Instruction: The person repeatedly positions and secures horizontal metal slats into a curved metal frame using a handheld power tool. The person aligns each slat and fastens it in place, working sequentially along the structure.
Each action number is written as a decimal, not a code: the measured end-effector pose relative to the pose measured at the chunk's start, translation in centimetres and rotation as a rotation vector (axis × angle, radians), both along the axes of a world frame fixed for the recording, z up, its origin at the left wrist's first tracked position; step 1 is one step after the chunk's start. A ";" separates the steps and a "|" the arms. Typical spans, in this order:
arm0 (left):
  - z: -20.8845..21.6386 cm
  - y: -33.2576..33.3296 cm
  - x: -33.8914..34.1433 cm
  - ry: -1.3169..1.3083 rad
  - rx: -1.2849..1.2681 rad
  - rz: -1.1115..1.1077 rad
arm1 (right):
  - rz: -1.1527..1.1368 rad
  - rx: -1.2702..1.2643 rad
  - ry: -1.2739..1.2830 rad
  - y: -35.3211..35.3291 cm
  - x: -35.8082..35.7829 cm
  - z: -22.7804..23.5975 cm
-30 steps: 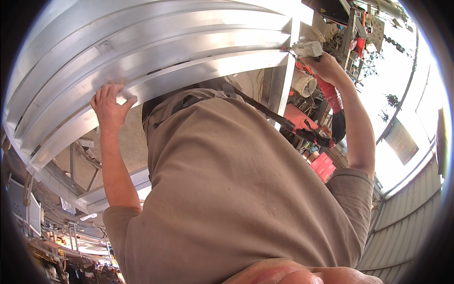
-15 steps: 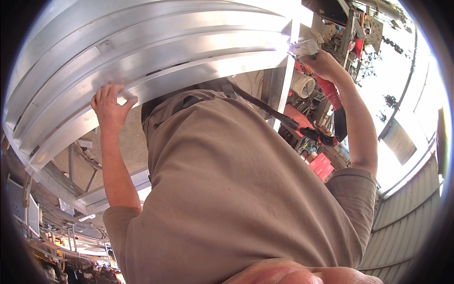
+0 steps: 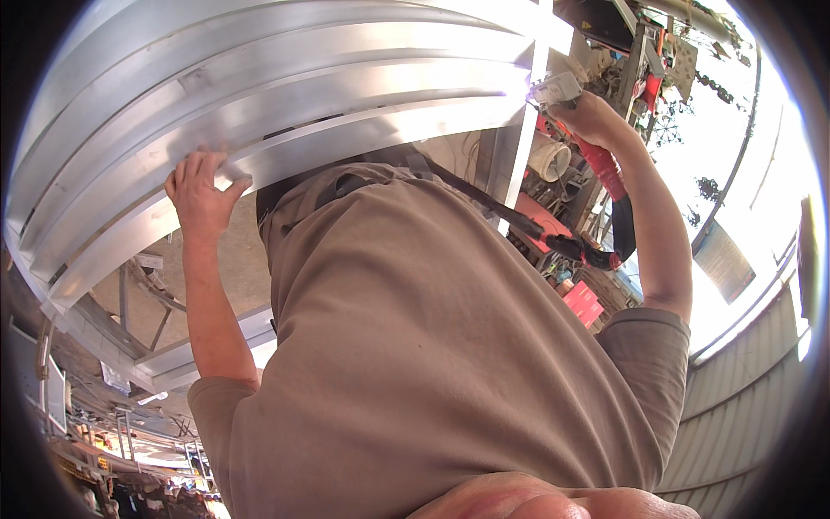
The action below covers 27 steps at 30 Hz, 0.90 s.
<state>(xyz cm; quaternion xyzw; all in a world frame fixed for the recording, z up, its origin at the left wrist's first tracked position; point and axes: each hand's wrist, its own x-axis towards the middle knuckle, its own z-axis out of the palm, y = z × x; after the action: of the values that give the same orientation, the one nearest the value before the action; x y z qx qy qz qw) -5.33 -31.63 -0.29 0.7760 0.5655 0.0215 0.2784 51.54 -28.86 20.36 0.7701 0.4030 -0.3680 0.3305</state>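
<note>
A metal frame with several long, shiny parallel slats (image 3: pixel 363 127) spans the upper left and middle. My left hand (image 3: pixel 204 195) grips the near slat, fingers over its top and thumb spread along its edge; its fingertips partly blend into the glare. At the slats' right end, my right hand (image 3: pixel 590 119) is wrapped around a pale, boxy welding gun (image 3: pixel 558 89) with a red-sleeved cable. The gun's tip meets the corner where the slats join an upright bar (image 3: pixel 524 151). A bright glow there hides the exact contact.
The cable (image 3: pixel 566 246) loops from my right hand back past my waist. Right of the frame are a white bucket (image 3: pixel 550 160), red boxes (image 3: pixel 583 303) and cluttered shelving. A corrugated metal wall (image 3: pixel 735 415) stands at lower right. Metal legs (image 3: pixel 130 303) show under the frame.
Both hands keep nearly the same places on the slat and the gun. The glow at the tip remains, and the view has shifted very slightly.
</note>
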 end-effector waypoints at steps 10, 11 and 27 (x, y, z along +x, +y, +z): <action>0.2 0.1 0.0 -0.013 0.009 0.003 | 0.054 -0.009 -0.009 0.2 -0.4 0.6; 0.3 0.1 0.0 -0.010 0.002 0.003 | 0.026 -0.048 -0.018 0.4 -0.5 0.7; 0.0 0.1 0.1 0.007 0.016 -0.007 | -0.288 0.205 -0.060 -2.4 0.7 6.6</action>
<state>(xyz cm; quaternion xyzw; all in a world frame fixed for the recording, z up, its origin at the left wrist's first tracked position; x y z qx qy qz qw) -5.19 -31.54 -0.31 0.7803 0.5635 0.0222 0.2704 52.22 -31.22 26.97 0.8600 0.3141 -0.3454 0.2059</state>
